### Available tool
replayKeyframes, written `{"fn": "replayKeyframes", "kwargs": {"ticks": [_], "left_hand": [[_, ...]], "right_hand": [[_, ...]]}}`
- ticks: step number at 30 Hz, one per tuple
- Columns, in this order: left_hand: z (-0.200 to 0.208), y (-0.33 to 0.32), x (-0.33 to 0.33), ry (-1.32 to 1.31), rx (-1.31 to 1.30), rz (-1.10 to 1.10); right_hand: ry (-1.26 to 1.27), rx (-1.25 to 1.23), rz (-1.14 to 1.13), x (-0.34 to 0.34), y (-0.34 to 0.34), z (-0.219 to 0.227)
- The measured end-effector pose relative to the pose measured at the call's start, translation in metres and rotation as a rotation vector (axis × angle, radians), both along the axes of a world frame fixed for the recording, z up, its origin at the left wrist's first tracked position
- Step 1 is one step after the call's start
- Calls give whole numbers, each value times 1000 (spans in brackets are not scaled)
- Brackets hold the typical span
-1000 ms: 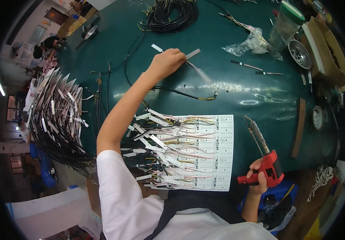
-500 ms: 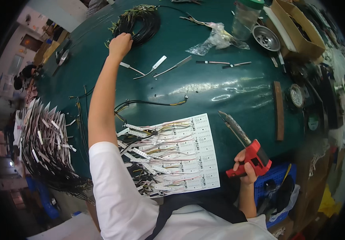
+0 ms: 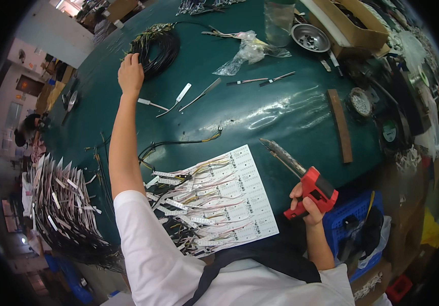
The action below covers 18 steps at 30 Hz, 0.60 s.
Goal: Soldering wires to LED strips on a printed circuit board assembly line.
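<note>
My left arm reaches far out, and my left hand (image 3: 131,75) is closed at the left edge of a coil of black cables (image 3: 164,53) with yellowish stripped ends. What its fingertips pinch is hidden. My right hand (image 3: 308,208) grips a red and black soldering gun (image 3: 323,189), its long metal tip slanting up and left over the table. Between my arms lies a white circuit board panel (image 3: 257,196). Thin wires and small white strips (image 3: 176,204) cover its left part. Beyond the panel, a loose black cable (image 3: 178,143) with a small connector lies on the green table (image 3: 260,117).
Left stands a stack of wired panels (image 3: 64,199). Farther off are loose wired strips (image 3: 182,93), a clear plastic bag (image 3: 250,51), a clear jar (image 3: 279,23), a metal dish (image 3: 310,38) and a cardboard box (image 3: 357,23). At right lie a brown bar (image 3: 339,127) and a blue crate (image 3: 349,209).
The view has shifted, so the table things sit farther left. My left hand remains beside the cable coil, its fingers now pointing up along the coil's edge. My right hand still holds the soldering gun.
</note>
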<state>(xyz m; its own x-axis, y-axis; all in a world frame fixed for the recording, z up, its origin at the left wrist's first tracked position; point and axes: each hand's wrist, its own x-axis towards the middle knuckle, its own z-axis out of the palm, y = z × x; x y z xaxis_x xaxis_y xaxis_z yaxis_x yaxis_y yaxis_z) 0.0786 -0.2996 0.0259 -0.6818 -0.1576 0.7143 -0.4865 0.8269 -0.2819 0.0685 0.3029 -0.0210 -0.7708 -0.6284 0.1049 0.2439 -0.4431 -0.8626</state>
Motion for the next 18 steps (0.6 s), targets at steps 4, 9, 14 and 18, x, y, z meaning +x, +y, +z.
{"fn": "replayKeyframes", "kwargs": {"ticks": [4, 9, 14, 18], "left_hand": [[-9, -28, 8, -436, 373, 244], [-16, -21, 1, -219, 251, 136], [30, -55, -3, 205, 203, 148], [100, -49, 0, 606, 787, -7]], "right_hand": [[-39, -4, 24, 1, 1, -2], [-68, 18, 11, 1, 0, -2], [-76, -10, 64, -3, 2, -4], [-62, -21, 1, -2, 1, -6]]}}
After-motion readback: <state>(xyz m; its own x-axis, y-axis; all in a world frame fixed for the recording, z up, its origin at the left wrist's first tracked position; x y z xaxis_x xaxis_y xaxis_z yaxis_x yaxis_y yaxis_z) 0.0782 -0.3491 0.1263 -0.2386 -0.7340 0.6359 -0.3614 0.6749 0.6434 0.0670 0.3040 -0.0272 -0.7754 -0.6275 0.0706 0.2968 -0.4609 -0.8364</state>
